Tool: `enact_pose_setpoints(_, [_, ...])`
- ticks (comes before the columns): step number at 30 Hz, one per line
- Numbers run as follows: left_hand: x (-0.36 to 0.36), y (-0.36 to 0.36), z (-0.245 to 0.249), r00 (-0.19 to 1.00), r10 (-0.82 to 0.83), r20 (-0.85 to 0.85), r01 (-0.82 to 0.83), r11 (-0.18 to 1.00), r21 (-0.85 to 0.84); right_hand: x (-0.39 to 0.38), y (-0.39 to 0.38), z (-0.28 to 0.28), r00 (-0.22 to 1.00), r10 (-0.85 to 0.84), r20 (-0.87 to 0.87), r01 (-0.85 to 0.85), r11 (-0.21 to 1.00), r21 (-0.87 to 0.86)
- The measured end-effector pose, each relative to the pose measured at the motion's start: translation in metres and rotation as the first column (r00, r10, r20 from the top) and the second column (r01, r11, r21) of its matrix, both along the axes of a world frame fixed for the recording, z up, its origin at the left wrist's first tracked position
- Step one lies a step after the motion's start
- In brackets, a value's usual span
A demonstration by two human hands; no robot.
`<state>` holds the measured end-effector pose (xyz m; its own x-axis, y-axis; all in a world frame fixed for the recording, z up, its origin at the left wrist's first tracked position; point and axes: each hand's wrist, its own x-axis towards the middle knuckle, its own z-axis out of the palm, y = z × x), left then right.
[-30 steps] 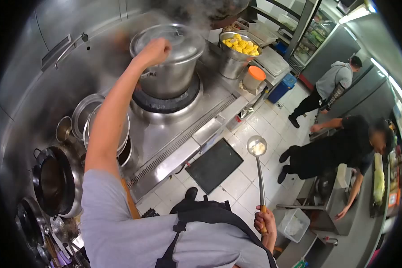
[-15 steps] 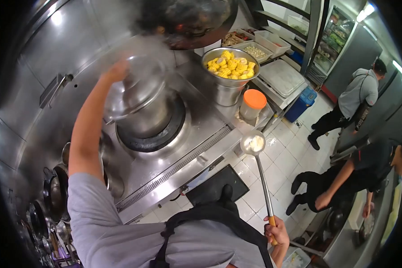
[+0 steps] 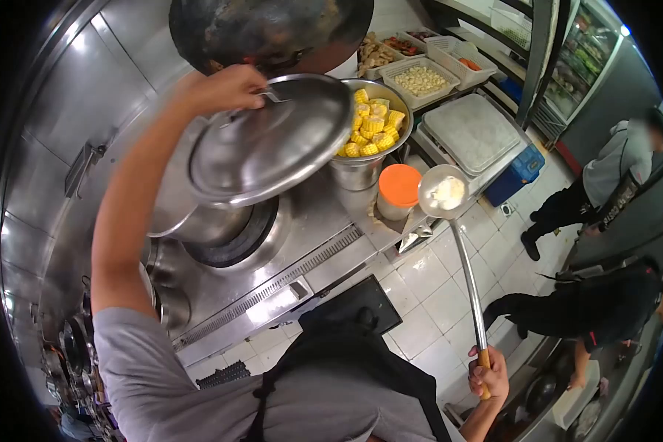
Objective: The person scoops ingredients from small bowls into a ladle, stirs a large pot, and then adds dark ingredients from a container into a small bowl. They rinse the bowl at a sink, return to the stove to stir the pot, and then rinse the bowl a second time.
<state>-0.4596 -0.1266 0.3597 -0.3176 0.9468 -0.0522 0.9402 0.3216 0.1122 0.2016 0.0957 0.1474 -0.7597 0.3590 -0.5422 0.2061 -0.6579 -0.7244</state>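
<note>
My left hand [image 3: 232, 90] grips the handle of a large metal lid [image 3: 276, 144], which hangs tilted above a steel pot [image 3: 215, 225] on the stove burner. Part of the pot is hidden under the lid. In my right hand [image 3: 488, 373] is the wooden handle of a long ladle [image 3: 470, 276]. Its bowl, holding something whitish, hangs beside a container with an orange lid [image 3: 399, 186]. Behind the metal lid, a steel bowl of corn pieces [image 3: 374, 127] rests on a metal container.
A large dark wok [image 3: 272, 33] is at the top. Trays of cut ingredients [image 3: 420, 79] and a covered white container [image 3: 471, 132] stand at the back right. Two people [image 3: 615, 173] are on the right. Pans hang at lower left.
My left hand has lifted the lid off the pot and carried it right, partly over the corn bowl. The ladle and right hand sit slightly further right. Less steam shows.
</note>
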Motion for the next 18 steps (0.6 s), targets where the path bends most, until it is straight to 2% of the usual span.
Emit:
enact_pose_setpoints(2, [0.003, 0.058, -0.016, 0.986, 0.073, 0.151, -0.068, 0.997, -0.035, 0.005, 0.003, -0.006, 0.998, -0.068, -0.011, 0.068, 0.998, -0.008])
enact_pose_setpoints(5, [-0.021, 0.132, -0.061, 0.984, -0.171, -0.053, 0.175, 0.981, 0.079, 0.011, 0.002, -0.019, 0.986, -0.166, -0.015, 0.166, 0.986, -0.009])
enact_pose_setpoints(6, [-0.028, 0.152, -0.081, 0.998, -0.038, -0.043, 0.042, 0.993, 0.106, 0.014, 0.001, -0.021, 0.981, -0.194, -0.016, 0.193, 0.981, -0.01])
enact_pose_setpoints(9, [-0.02, 0.193, -0.117, 0.975, 0.126, -0.181, -0.105, 0.987, 0.118, 0.026, -0.007, -0.027, 0.967, -0.254, -0.019, 0.254, 0.967, -0.011])
enact_pose_setpoints(10, [-0.027, 0.206, -0.13, 0.965, 0.19, -0.179, -0.181, 0.981, 0.068, 0.03, -0.012, -0.028, 0.961, -0.276, -0.02, 0.276, 0.961, -0.013])
enact_pose_setpoints(14, [-0.039, 0.22, -0.162, 0.921, 0.242, -0.306, -0.26, 0.965, -0.019, 0.051, -0.026, -0.033, 0.942, -0.333, -0.027, 0.332, 0.942, -0.035])
enact_pose_setpoints(18, [-0.04, 0.213, -0.171, 0.936, 0.267, -0.229, -0.248, 0.963, 0.107, 0.054, -0.029, -0.03, 0.934, -0.356, -0.004, 0.356, 0.934, -0.017])
